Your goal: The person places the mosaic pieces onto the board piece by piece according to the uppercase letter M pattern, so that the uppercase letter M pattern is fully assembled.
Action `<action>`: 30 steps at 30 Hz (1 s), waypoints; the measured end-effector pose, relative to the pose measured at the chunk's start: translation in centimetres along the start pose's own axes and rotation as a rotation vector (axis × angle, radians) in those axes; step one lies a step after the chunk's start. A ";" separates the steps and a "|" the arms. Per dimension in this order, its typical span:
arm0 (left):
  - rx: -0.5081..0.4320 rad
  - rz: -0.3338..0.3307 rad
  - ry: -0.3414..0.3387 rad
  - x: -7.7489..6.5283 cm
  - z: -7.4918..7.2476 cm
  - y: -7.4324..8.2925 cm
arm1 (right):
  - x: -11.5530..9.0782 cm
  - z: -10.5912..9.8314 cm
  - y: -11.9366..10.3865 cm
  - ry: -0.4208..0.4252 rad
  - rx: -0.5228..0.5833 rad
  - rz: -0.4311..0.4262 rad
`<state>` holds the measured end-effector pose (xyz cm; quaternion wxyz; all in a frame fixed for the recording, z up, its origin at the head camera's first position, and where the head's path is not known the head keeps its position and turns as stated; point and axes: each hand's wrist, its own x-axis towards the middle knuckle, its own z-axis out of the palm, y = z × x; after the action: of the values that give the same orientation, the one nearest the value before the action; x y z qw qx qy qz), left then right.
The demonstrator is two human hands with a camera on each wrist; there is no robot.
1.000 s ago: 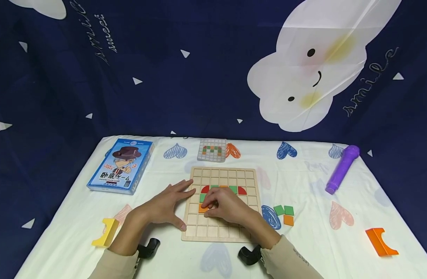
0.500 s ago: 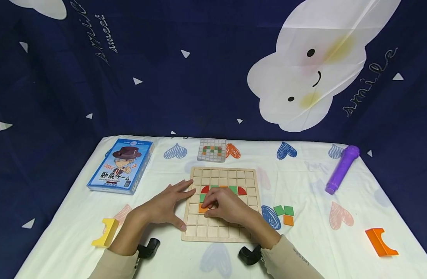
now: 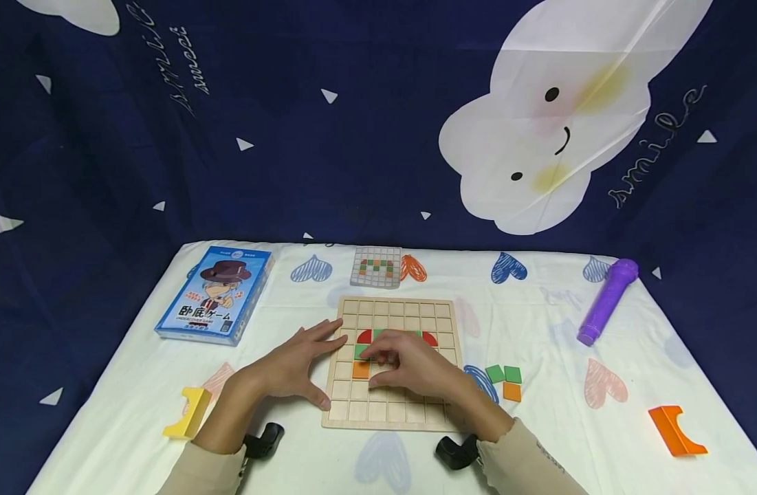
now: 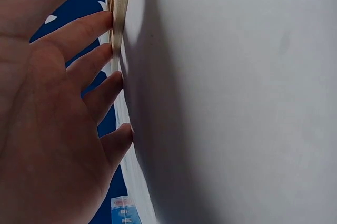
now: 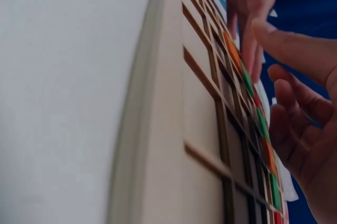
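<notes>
My left hand (image 3: 294, 364) spreads its fingers along the left edge of a wooden grid board (image 3: 347, 415), touching it with fingertips and thumb. Over the board's middle hovers my right hand (image 3: 418, 368), thumb and fingers apart with nothing between them, as the right wrist view also shows. An orange square tile (image 3: 361, 370) lies in a cell just left of its thumb. Above that tile sits a green square tile (image 3: 360, 352), then a red quarter-round tile (image 3: 364, 337). Another red quarter-round tile (image 3: 430, 339) ends the row at right. My right hand covers part of that row.
Two green tiles (image 3: 512, 374) and an orange tile (image 3: 511, 392) lie right of the board. Behind it is a pattern card (image 3: 376, 267). Around stand a blue game box (image 3: 214, 295), a yellow arch block (image 3: 188, 414), an orange arch block (image 3: 675, 432) and a purple microphone-shaped object (image 3: 607, 301).
My right hand has let go of the orange tile and drawn slightly right, its thumb and fingers parting. The orange tile stays in its cell. My left hand has not moved.
</notes>
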<state>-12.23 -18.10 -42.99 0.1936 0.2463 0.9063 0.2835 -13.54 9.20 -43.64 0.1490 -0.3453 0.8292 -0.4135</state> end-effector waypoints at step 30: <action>0.005 -0.007 0.006 -0.1 -0.1 0.4 | -10.0 -9.8 4.8 0.189 -0.132 0.195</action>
<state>-12.06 -17.93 -42.66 0.1913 0.2428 0.9085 0.2812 -13.73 23.87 -41.76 0.0867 -0.2317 0.8945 -0.3724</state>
